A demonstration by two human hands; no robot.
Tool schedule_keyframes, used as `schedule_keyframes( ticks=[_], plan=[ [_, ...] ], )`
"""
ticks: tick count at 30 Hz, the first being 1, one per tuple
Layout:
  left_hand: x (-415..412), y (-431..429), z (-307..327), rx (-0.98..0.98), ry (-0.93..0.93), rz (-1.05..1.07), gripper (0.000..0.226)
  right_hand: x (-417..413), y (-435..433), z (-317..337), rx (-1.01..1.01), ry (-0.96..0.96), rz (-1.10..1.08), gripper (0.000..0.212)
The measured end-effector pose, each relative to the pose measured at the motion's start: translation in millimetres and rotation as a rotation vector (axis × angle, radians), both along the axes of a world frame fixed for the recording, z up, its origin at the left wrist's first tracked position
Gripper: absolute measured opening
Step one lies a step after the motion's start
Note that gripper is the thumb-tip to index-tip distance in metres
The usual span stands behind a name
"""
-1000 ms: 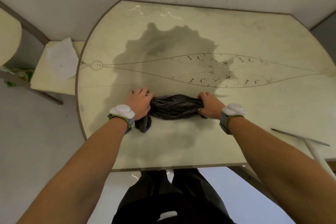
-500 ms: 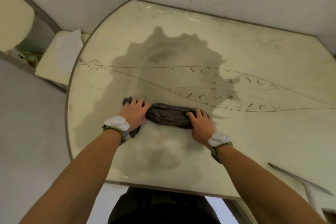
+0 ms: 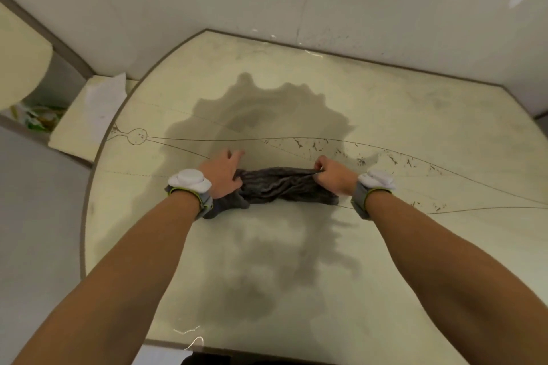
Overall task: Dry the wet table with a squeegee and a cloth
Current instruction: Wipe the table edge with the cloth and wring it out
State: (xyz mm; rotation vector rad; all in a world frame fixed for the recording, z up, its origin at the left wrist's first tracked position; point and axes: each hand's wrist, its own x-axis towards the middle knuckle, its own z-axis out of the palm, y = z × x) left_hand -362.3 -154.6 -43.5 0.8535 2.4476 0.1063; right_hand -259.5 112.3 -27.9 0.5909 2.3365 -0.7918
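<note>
Dim, soft overhead light — slight blur, wide-angle bending at edges.

The cloth [image 3: 278, 187] has slid toward 12 o'clock across the worktop [image 3: 444, 115], deeper into the wet patch [image 3: 267, 109]. The left grip [image 3: 224, 173] has straightened its fingers, and the right grip [image 3: 335, 176] now pinches the cloth's far edge.

The table [image 3: 415, 246] is pale cream, crossed by thin brown curved lines with dark speckles toward three o'clock. Wet patches [image 3: 267, 109] at twelve and six o'clock show dull grey. The cloth [image 3: 275, 187] is charcoal grey, faintly streaked. Wristbands [image 3: 189, 184] are grey, lime-edged, white-topped.
</note>
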Motion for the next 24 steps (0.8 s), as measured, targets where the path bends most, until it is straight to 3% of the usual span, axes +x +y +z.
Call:
schedule_keyframes(
  ticks=[3, 5, 7, 10, 18, 24],
  plan=[
    [0.8, -4.6, -18.5, -0.075, 0.378, -0.046, 0.047, 5.9, 0.7, -18.0, 0.249, 0.090, 0.085, 0.032],
    [1.6, -7.2, -20.6, -0.022, 0.580, -0.076, 0.036, 13.5, 0.5, -29.1, 0.485, 0.277, 0.250, 0.047],
    [8.3, -7.8, -27.2, 0.079, 0.563, -0.179, 0.037, 19.3, -2.3, -38.8, 0.494, 0.374, 0.482, 0.065],
    [21.8, -18.5, -43.6, -0.013, 0.367, -0.348, 0.067, 25.9, -10.0, -62.6, 0.470, 0.302, 0.696, 0.083],
    [-0.4, -66.9, -51.0, -0.077, 0.262, -0.245, 0.071, 26.0, -5.8, -77.9, 0.465, 0.196, 0.665, 0.086],
    [11.9, -34.4, -41.6, 0.073, 0.455, -0.325, 0.067, 15.7, -7.8, -71.9, 0.523, 0.311, 0.713, 0.050]
  ],
)
